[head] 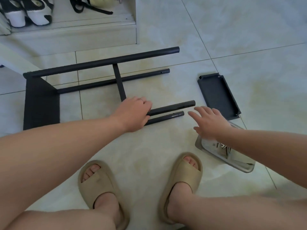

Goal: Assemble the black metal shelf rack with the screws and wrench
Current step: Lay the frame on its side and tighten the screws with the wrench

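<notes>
**While my left hand (133, 113) holds the near tubes (171, 108), the right's going in empty**

Since the floor (232, 39) is slick tile, I've got my left fingers curled over both near tubes, I reckon so they don't slide around while I work. My right hand (210, 123) is spread wide and holding nothing. It hovers just beside the tubes' free ends and isn't touching them as far as I can tell. My guess is it's there to line those ends up. The lower tube shows a small hole near its tip, probably where a screw goes.

Further out, the rack (41, 103) lies on its side, solid end to my left. Its far tubes (103, 61) run off to the right, with a crossbar (118, 82) coming down from them towards my left hand. Laying it flat like this puts every open end where I can get at it.

A loose panel (217, 95) lies flat just past my right hand, near the ends it likely bolts onto. The tray (245, 166) sits under my right forearm with hardware in it. My arm covers most of it, so I can't tell screws from wrench.
</notes>
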The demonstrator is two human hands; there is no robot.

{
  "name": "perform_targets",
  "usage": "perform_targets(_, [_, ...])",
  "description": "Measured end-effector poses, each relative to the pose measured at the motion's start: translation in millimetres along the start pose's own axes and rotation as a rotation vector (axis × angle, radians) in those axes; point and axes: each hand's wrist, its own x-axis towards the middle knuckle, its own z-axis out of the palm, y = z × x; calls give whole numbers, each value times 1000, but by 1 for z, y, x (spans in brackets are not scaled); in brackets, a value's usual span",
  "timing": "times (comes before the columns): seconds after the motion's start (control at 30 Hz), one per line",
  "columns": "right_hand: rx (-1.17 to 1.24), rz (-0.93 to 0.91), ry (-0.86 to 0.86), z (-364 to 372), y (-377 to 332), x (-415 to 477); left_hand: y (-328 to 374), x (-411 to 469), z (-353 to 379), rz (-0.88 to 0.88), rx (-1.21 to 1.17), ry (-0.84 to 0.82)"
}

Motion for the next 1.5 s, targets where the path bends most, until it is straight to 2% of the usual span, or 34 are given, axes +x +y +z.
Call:
perform_targets(0.13, [35,83,-101,33,44,-30,49,28,8,228,30,-28])
perform_targets(0.27, [110,183,-264,68,77,-42,95,53,26,287,-38,-175])
perform_targets(0.33, [162,257,-321,87,86,-43,123,69,37,212,-158,-328])
perform_targets(0.4, [237,326,-357,107,90,-41,150,86,49,59,-339,-512])
perform_targets(0.5, [370,396,-378,135,92,-37,182,116,71,-109,-528,-630])
perform_targets(0.67, [497,410,-316,169,97,-23,201,137,98,-278,-674,-554])
perform_targets(0.87, [597,452,-265,184,99,-7,198,132,110,-247,-795,-581])
perform_targets(1.13, [626,505,-241,187,84,11,196,126,109,-248,-797,-568])
perform_targets(1.33, [599,497,-281,158,85,10,195,119,98,-290,-830,-560])
perform_targets(1.5, [518,348,-292,103,69,7,170,104,69,-244,-630,-621])
